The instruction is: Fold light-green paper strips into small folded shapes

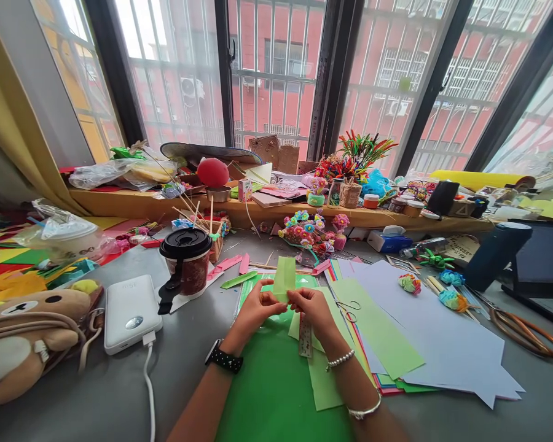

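A narrow strip of light green paper (pixel 284 276) stands upright between my two hands, with a crease line visible near its lower end. My left hand (pixel 259 305) pinches its lower left side between thumb and fingers. At the lower right corner, my right hand (pixel 314 309) grips the same strip with its fingertips. Below them lies a green mat (pixel 271 380). A printed ruler (pixel 305 337) pokes out beneath my right hand, partly hidden. Light green sheets (pixel 325 383) lie under my right forearm, and small scissors (pixel 349 310) rest just right of that hand.
White paper sheets (pixel 442 344) spread over the right side, with crumpled paper flowers (pixel 410 283) on top. To the left stand a lidded cup (pixel 187 261), a white power bank (pixel 133 314) with a cable, and a plush bear (pixel 27 344). Craft flowers (pixel 306 232) sit behind my hands.
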`<state>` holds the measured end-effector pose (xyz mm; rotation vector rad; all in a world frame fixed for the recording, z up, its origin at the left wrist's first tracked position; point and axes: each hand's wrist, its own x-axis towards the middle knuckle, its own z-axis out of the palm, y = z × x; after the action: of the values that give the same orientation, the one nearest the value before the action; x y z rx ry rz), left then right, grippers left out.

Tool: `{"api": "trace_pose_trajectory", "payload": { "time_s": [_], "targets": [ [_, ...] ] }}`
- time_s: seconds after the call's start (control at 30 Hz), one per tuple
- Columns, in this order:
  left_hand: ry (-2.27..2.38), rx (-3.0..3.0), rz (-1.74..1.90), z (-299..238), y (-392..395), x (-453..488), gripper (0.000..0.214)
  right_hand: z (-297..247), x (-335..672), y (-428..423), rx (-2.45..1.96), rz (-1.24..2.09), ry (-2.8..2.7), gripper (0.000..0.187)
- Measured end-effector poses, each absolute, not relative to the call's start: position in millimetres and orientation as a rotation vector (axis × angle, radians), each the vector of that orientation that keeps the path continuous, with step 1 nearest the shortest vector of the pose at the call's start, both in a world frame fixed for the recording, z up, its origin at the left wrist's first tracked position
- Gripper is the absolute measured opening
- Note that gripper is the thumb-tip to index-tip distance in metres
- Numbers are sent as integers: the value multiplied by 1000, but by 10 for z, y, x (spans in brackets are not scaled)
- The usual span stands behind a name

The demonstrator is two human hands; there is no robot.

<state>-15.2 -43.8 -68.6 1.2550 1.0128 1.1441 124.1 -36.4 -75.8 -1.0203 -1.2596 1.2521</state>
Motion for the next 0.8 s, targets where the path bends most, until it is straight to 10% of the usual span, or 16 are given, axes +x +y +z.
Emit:
{"api": "trace_pose_trajectory", "payload": {
  "time_s": [0.8],
  "targets": [
    [996, 1235, 1136, -634, -453, -142, 40, -735, 1277, -376, -941, 1033, -1504, 26]
  ]
}}
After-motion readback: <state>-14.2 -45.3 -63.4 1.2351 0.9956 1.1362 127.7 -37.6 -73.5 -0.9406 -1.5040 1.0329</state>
